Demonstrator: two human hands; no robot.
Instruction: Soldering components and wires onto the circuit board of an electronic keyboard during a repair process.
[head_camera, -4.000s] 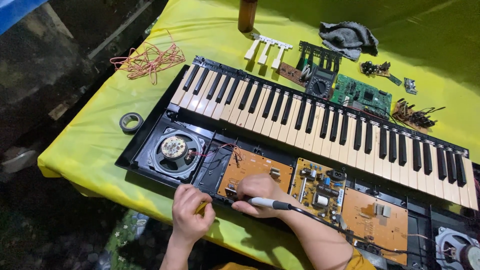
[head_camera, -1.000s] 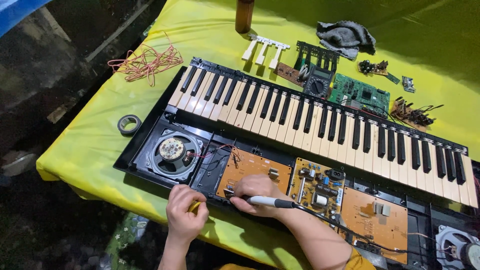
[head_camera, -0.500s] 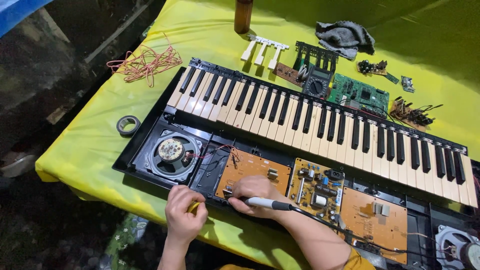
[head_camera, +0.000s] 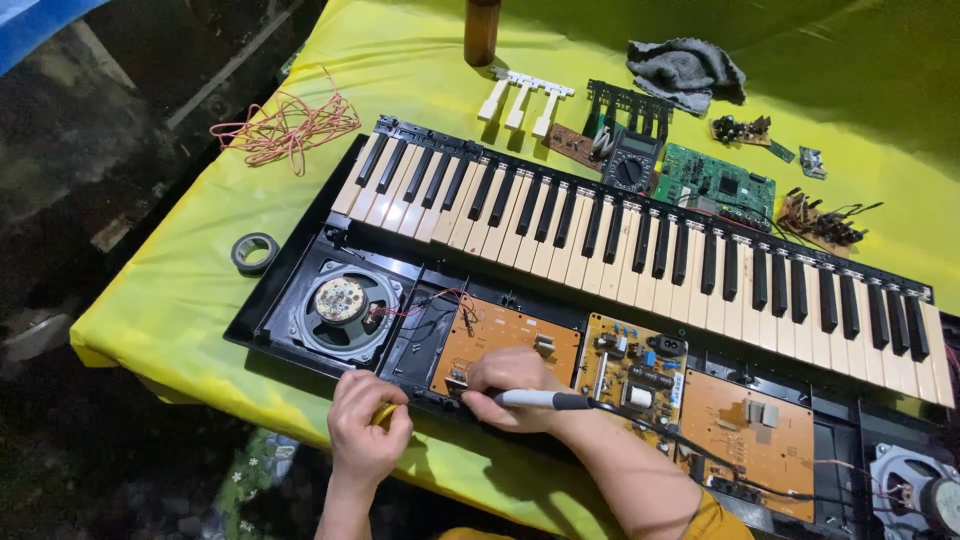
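An opened electronic keyboard lies on a yellow-covered table. My right hand grips a grey soldering iron and rests on the orange circuit board at the case's front left. The iron's tip is hidden under my fingers. My left hand sits at the case's front edge, closed around a small yellow object. A round speaker lies just left of the board.
Behind the keys lie loose white keys, a multimeter, a green board, a grey rag and a brown bottle. A wire tangle and a tape roll sit at left. The iron's black cable trails right.
Both hands stay in nearly the same spot on the orange board and the case edge. The view has shifted slightly.
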